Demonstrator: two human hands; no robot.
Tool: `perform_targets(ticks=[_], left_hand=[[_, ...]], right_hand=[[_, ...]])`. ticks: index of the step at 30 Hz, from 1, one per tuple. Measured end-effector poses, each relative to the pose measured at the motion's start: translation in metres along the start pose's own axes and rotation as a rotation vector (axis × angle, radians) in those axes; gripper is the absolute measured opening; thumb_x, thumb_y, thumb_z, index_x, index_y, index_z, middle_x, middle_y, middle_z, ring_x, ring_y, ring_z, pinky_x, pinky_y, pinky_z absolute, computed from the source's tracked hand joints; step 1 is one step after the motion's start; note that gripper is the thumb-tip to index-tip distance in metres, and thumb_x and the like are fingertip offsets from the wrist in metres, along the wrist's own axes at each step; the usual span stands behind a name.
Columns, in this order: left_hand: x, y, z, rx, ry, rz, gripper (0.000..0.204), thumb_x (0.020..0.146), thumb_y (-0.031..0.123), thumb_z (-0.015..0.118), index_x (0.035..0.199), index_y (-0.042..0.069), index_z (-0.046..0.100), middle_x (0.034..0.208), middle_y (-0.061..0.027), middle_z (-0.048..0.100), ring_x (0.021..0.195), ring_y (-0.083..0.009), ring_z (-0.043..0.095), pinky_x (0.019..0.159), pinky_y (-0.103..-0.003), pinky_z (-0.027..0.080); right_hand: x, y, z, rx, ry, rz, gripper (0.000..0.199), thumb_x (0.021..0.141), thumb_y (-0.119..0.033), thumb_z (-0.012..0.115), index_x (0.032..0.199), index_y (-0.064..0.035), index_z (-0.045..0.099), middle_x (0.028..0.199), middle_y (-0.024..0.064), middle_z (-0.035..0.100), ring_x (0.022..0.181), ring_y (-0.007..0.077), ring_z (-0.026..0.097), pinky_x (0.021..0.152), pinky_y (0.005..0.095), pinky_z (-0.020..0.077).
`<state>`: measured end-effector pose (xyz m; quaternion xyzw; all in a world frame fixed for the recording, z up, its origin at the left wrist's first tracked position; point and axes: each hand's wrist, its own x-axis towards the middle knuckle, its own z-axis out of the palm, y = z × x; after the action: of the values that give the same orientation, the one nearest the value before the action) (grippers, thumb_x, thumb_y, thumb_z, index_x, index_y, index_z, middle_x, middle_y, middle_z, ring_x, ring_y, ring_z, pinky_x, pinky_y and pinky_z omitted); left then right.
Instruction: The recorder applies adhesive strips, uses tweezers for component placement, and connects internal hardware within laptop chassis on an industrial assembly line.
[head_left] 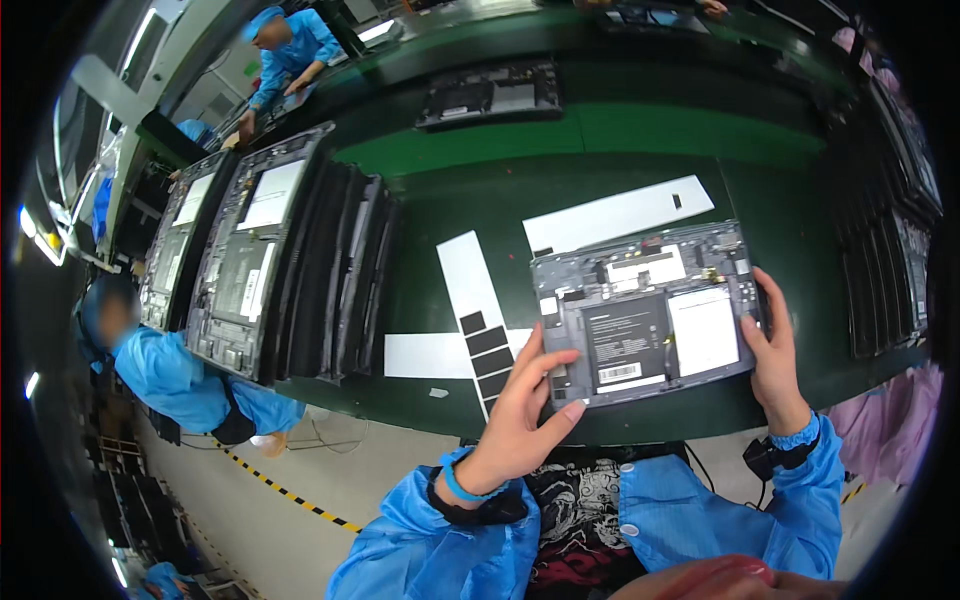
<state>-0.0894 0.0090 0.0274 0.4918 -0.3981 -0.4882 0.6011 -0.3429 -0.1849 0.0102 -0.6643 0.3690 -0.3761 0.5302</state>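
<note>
A long, smooth dark green worktop (pixel 420 210) spreads out in front of me, with a brighter green band (pixel 630 135) crossing its farther part. Beyond its near edge I see a smooth, pale grey floor (pixel 395 455), where a yellow-and-black striped tape line (pixel 276 490) slants across the left side. Up on the left hangs a flat, pale grey beam (pixel 112 92), and near it a slim white tube lamp (pixel 140 38) glows. Farther left a bright white lamp (pixel 40 232) glares. The walls are too dim and blurred for me to make out.
</note>
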Motion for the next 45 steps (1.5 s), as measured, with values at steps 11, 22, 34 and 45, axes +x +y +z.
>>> perform_targets(ticks=[11,22,34,45], left_hand=[[0.013,0.009,-0.066,1.077,0.079,0.276,0.043,0.085,0.024,0.067,0.123,0.005,0.058,0.135,-0.0195,0.05,0.127,-0.04,0.045,0.104,-0.045,0.039],[-0.007,-0.012,-0.076,1.281,0.083,0.262,0.055,0.086,0.033,0.065,0.134,0.012,0.051,0.146,-0.0164,0.039,0.136,-0.036,0.034,0.11,-0.05,0.029],[-0.006,-0.018,-0.079,1.228,0.076,0.301,0.049,0.089,0.031,0.061,0.133,0.01,0.052,0.145,-0.0139,0.041,0.136,-0.0317,0.036,0.11,-0.048,0.03],[-0.013,-0.021,-0.08,1.22,0.076,0.358,0.046,0.089,0.029,0.06,0.13,0.008,0.053,0.142,-0.0145,0.044,0.135,-0.0324,0.038,0.11,-0.049,0.031]], right_hand=[[0.259,0.02,-0.096,0.457,0.285,-0.007,0.035,0.093,-0.002,0.055,0.128,-0.0033,0.054,0.112,0.01,0.062,0.095,0.0186,0.061,0.086,0.0323,0.0498],[0.373,0.001,0.094,-0.043,-0.1,-0.087,0.024,0.095,-0.016,0.056,0.115,-0.0024,0.054,0.1,0.0161,0.068,0.086,0.015,0.068,0.068,0.0293,0.0542],[0.406,0.047,0.246,-0.342,0.177,0.018,0.049,0.081,-0.025,0.068,0.126,-0.0086,0.056,0.118,0.0158,0.065,0.112,0.0345,0.059,0.096,0.0392,0.0443],[0.42,0.022,0.267,0.414,0.458,-0.029,0.032,0.077,-0.005,0.059,0.108,0.0024,0.066,0.104,0.0128,0.068,0.096,0.0234,0.063,0.088,0.0336,0.0475]])
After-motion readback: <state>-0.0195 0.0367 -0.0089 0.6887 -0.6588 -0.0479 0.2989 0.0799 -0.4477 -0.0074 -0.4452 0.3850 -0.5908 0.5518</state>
